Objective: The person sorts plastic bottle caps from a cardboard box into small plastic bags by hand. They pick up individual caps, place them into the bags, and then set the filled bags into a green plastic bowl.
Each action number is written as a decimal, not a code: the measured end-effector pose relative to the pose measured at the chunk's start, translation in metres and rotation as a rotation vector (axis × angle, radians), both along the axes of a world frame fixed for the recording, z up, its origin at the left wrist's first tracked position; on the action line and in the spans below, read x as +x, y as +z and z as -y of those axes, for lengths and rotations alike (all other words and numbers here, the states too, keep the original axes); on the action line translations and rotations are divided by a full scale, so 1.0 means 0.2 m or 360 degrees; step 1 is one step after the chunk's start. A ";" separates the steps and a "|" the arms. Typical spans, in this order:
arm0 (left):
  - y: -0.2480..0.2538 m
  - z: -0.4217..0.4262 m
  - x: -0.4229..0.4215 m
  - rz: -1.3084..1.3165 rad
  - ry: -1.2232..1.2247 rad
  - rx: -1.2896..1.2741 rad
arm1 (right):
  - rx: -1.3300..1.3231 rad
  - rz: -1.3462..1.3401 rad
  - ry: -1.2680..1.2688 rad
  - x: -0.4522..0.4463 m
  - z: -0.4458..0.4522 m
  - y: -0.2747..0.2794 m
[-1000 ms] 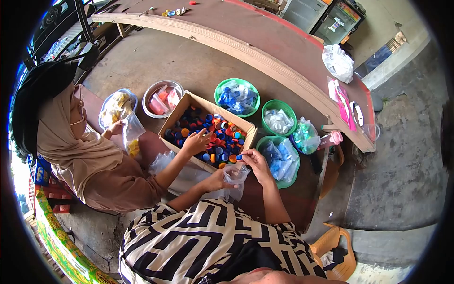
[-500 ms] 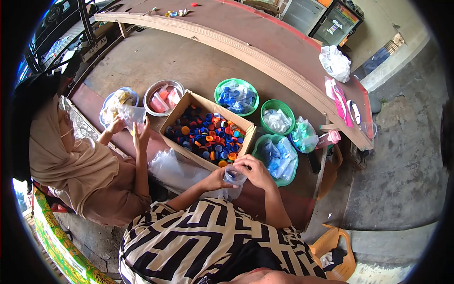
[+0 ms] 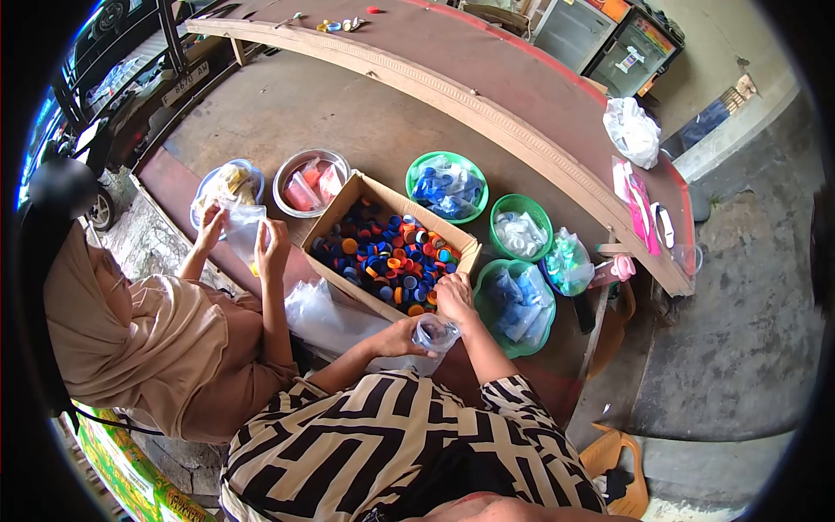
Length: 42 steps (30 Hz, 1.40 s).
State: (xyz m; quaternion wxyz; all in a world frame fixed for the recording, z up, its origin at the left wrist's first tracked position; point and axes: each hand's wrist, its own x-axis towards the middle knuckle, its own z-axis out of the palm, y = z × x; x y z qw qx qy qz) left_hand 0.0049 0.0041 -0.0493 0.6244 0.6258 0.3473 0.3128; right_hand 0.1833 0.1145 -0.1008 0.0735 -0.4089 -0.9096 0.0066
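Note:
My left hand [image 3: 400,337] is closed around a clear plastic bag [image 3: 435,334], whose round mouth is held open towards me. Something dark shows inside the bag. My right hand [image 3: 456,298] is at the near right corner of the cardboard box [image 3: 357,294], fingers bent down at the caps; what they pinch, if anything, is hidden. Blue, orange and red plastic bottle caps [image 3: 391,261] fill the box loosely. Flat clear plastic bags [image 3: 335,320] lie between the box and me.
On the left a co-worker [image 3: 156,339] holds up a clear bag [image 3: 244,233]. Around the box stand a steel bowl [image 3: 280,193], a green basket [image 3: 481,202], a smaller green basket [image 3: 545,247] and a pale green basin [image 3: 546,335], all with bagged contents. A wooden rail [image 3: 452,96] crosses behind.
My right hand has gone from the bag's mouth to the caps at the box's near right corner. My left hand still holds the bag. The co-worker's bag now hangs lower, stretched between both hands.

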 end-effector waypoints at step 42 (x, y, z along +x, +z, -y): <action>-0.08 -0.11 -0.07 0.0222 0.0049 -0.0311 | -0.0501 -0.0137 -0.0240 -0.07 -0.10 0.10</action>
